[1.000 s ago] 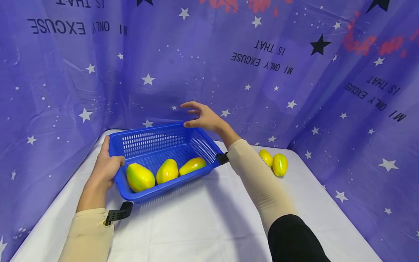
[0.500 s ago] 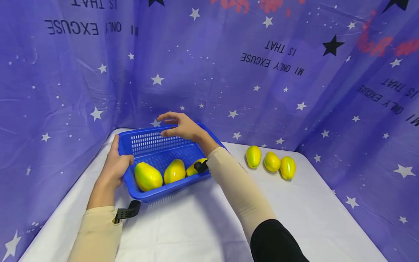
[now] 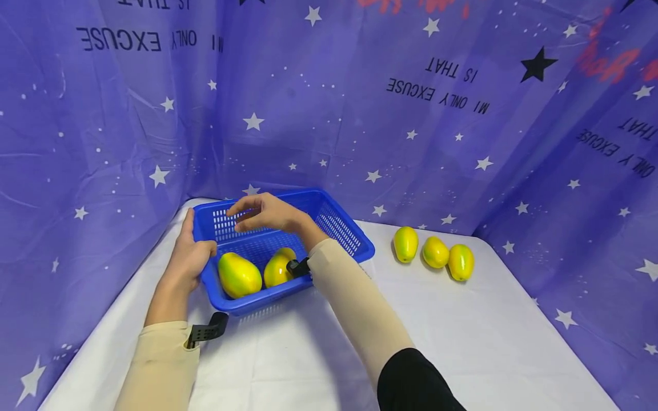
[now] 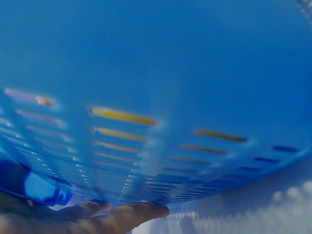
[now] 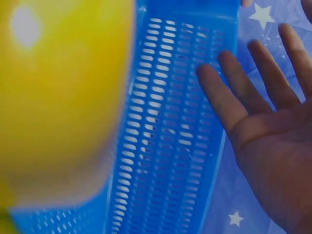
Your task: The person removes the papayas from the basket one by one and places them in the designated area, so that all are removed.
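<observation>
My left hand (image 3: 187, 260) grips the blue plastic basket (image 3: 364, 251) by its left rim; my right hand (image 3: 269, 214) is above it, fingers loosely spread, holding nothing. Basket's toward the surface's (image 3: 288, 354) far-left corner; probably light, slightly flexy, best held by opposite rims. Two mango-like fruits (image 3: 239, 275) visible inside: glossy, likely slippery, grab round the middle. Three more fruits (image 3: 436, 253) near the far-right corner.
</observation>
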`<action>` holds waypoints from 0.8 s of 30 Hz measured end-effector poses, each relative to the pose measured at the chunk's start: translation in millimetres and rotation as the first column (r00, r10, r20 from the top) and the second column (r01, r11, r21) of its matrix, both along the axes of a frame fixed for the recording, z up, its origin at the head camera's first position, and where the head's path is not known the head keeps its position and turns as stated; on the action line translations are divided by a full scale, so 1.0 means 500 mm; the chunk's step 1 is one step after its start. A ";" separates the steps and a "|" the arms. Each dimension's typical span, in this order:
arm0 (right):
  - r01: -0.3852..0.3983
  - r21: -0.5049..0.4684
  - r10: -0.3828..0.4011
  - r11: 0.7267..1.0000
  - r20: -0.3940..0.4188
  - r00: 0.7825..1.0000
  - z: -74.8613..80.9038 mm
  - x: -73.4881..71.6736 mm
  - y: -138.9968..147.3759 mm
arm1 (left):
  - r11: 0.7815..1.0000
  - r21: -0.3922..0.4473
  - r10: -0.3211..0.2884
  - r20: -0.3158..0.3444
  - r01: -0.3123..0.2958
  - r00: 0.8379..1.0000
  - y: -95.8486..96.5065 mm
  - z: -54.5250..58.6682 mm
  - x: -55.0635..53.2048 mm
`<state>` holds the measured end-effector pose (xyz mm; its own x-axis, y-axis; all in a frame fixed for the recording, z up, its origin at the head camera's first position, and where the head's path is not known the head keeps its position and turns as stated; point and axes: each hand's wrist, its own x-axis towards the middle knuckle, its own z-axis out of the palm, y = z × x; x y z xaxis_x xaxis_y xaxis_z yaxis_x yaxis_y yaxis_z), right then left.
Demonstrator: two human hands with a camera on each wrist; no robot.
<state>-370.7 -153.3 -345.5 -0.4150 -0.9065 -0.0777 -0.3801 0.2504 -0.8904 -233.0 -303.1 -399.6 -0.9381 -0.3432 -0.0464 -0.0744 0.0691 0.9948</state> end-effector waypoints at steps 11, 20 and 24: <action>-0.255 0.343 0.221 0.904 0.137 0.966 -0.021 0.014 -0.011 | 1.000 -0.012 -0.015 -0.011 0.015 1.000 0.002 0.002 -0.006; -0.249 0.424 0.265 0.871 0.021 0.964 -0.034 0.013 -0.027 | 1.000 -0.005 -0.010 0.013 0.010 1.000 -0.002 -0.003 -0.007; -0.167 0.349 0.195 0.922 -0.044 0.980 -0.036 0.004 -0.031 | 1.000 -0.003 -0.018 0.013 0.018 1.000 -0.003 -0.001 -0.007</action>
